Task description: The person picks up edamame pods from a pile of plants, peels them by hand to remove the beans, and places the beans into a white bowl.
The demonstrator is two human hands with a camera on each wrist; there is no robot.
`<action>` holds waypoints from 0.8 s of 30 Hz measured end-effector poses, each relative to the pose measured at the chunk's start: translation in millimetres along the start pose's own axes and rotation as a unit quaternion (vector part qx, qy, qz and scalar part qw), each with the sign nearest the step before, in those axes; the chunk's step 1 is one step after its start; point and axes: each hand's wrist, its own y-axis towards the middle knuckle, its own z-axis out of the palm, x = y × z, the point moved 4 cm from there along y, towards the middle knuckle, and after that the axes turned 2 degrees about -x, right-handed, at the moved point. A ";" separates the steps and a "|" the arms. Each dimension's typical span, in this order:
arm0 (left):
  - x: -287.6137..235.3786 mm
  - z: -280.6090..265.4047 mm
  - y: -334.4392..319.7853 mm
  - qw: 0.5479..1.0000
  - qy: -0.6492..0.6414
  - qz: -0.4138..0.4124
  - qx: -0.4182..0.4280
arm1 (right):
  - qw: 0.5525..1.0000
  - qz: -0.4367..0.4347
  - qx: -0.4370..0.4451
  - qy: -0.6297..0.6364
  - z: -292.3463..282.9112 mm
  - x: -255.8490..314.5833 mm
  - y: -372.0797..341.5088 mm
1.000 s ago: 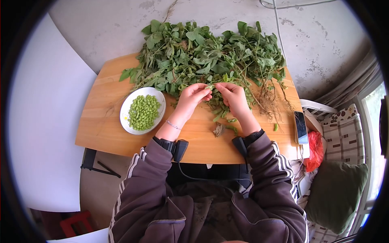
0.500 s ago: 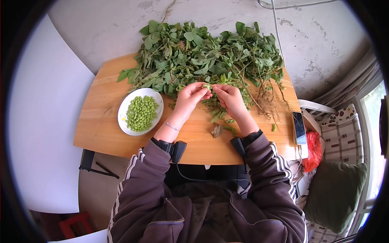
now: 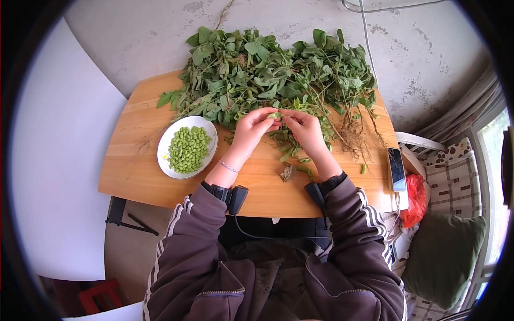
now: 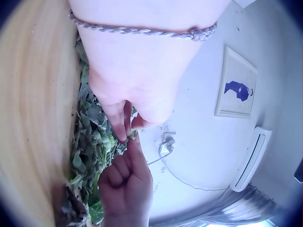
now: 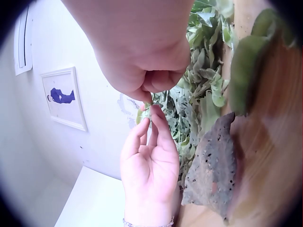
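Note:
Over the middle of the table, my left hand (image 3: 250, 131) pinches a green bean pod (image 3: 275, 115) between thumb and fingers. My right hand (image 3: 306, 131) pinches the pod's other end, its fingertips meeting the left ones. In the right wrist view a pale green side of the pod (image 5: 140, 115) shows between the fingertips; the rest is covered by fingers. To the left stands a white bowl (image 3: 162, 142) with many shelled green beans (image 3: 188, 150). Several loose pods (image 3: 305, 171) and a dry leaf (image 3: 287, 172) lie below the right hand.
A big heap of leafy bean plants (image 3: 267, 75) with roots (image 3: 350, 136) covers the back of the wooden table (image 3: 134, 155). A phone (image 3: 396, 168) lies at the right edge, near a red plastic bag (image 3: 415, 200). One small pod (image 3: 363, 169) lies apart on the right.
Both hands stay at nearly the same spot. The fingertips have shifted slightly around the pod, and more of its green shows now than a second ago.

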 end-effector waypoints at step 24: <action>-15.9 20.4 -11.1 0.825 0.476 0.301 0.051 | 0.917 0.175 -0.032 0.358 -7.5 -2.6 -1.6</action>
